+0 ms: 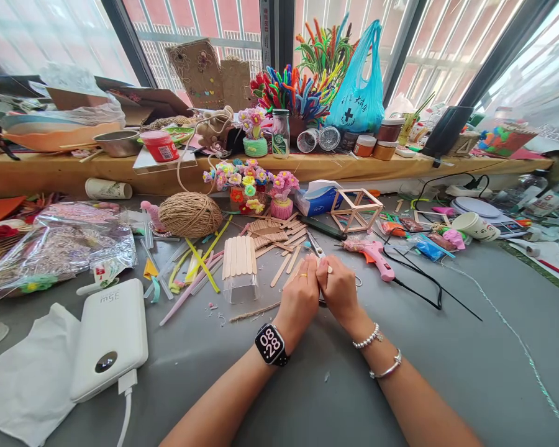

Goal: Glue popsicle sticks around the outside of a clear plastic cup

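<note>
Left hand (300,295) and right hand (340,290), both clenched, press together at frame centre on the tabletop (447,360); their contents are hidden. Loose craft sticks (279,271) lie just above. Even, steady pressure seems advisable.

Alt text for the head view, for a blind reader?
The person's left hand and right hand meet, both curled, on a grey table; what they hold is hidden. Around lie popsicle sticks, a pink glue gun, a ball of twine and a white power bank.
</note>
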The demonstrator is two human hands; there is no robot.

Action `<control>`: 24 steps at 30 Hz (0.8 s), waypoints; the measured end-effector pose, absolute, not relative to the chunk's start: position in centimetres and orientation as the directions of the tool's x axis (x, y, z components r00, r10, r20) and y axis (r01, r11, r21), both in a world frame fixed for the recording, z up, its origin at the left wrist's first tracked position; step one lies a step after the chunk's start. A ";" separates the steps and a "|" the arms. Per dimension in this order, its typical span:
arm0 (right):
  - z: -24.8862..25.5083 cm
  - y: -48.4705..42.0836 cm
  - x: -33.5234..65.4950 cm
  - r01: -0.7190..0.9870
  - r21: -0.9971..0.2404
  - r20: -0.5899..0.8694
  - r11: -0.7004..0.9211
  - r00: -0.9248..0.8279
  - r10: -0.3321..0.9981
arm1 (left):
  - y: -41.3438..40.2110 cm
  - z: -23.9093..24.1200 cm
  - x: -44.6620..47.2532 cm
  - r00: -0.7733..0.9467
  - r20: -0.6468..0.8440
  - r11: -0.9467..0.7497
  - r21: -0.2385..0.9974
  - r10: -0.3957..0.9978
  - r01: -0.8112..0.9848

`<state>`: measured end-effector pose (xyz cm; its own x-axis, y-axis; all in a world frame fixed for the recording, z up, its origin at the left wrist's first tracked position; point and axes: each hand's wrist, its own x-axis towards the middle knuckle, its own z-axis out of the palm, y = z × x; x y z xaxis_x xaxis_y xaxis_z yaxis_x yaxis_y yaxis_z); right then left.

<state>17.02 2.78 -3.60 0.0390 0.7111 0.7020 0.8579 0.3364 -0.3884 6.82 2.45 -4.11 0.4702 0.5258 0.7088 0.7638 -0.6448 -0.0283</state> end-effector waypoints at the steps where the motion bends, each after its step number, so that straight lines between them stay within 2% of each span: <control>1: -3.6 2.8 17.0 0.857 -0.390 0.704 0.337 0.041 0.709 | 2.5 -4.1 6.8 0.465 0.707 -0.648 -0.013 0.533 0.762; 5: -3.6 2.8 16.9 0.850 -0.402 0.708 0.341 0.053 0.704 | 2.5 -4.1 6.7 0.450 0.690 -0.650 0.039 0.566 0.759; 20: -3.7 2.8 16.5 0.819 -0.462 0.709 0.340 0.112 0.696 | 2.6 -4.7 6.5 0.460 0.660 -0.656 0.067 0.594 0.752; 24: -3.7 2.7 16.4 0.789 -0.503 0.701 0.353 0.133 0.701 | 2.7 -4.8 6.5 0.443 0.666 -0.668 0.113 0.600 0.736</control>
